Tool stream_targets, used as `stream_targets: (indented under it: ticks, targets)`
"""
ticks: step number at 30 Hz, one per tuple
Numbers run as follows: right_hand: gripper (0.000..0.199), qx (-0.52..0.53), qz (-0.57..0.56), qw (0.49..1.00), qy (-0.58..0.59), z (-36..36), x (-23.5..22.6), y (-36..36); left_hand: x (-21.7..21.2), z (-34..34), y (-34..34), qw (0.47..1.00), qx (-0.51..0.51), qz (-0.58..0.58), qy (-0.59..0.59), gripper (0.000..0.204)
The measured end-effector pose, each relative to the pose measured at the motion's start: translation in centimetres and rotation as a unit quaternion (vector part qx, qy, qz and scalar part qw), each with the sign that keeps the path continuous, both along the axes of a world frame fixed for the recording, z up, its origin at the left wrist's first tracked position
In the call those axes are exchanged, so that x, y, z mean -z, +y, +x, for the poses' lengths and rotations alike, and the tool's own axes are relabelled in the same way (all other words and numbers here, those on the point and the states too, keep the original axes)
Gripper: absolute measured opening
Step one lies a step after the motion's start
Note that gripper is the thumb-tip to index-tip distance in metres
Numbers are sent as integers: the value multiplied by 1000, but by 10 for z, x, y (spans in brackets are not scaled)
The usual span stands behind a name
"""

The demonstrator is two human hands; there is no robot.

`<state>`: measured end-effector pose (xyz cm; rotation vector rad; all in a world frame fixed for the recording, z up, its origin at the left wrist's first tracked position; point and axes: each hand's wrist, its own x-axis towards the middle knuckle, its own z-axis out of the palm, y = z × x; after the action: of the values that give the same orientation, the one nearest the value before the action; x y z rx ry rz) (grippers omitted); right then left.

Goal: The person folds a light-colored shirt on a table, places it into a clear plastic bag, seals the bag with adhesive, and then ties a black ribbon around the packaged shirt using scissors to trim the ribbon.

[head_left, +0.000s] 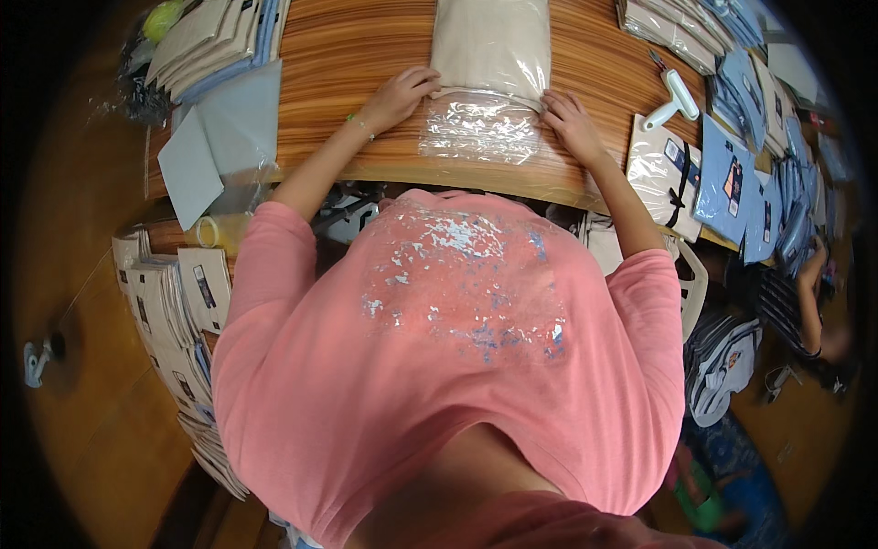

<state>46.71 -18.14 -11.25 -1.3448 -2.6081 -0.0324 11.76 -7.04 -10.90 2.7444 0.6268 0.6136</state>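
A folded beige cloth (pixel 491 41) lies flat inside a clear plastic bag (pixel 480 128) on the wooden table in front of me. The crinkled, unfilled end of the bag points toward me. My left hand (pixel 402 97) grips the bag's left edge, where the cloth ends. At the right edge, level with it, my right hand (pixel 572 126) has its fingertips closed on the plastic. The undersides of the fingers are hidden.
Packed beige and blue cloths are stacked at the far left (pixel 206 41) and along the right (pixel 732 183). A white lint roller (pixel 674 101) lies right of my hand. Grey sheets (pixel 233 119) rest at the left, beside a roll of tape (pixel 209 231). Another person's arm (pixel 808 297) shows at the right.
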Motion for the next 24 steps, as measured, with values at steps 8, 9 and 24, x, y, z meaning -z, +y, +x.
stream_targets:
  ticks: [8,9,24]
  targets:
    - [20,-41,-8,999,-20,1,-4,9,7,-8,7,993,70,81,40,22]
    - [20,-41,-15,999,-17,1,-4,9,9,-8,8,995,69,63,47,22]
    - [20,151,-171,947,226,-15,-11,3,8,-1,-16,996,-36,-80,13,16]
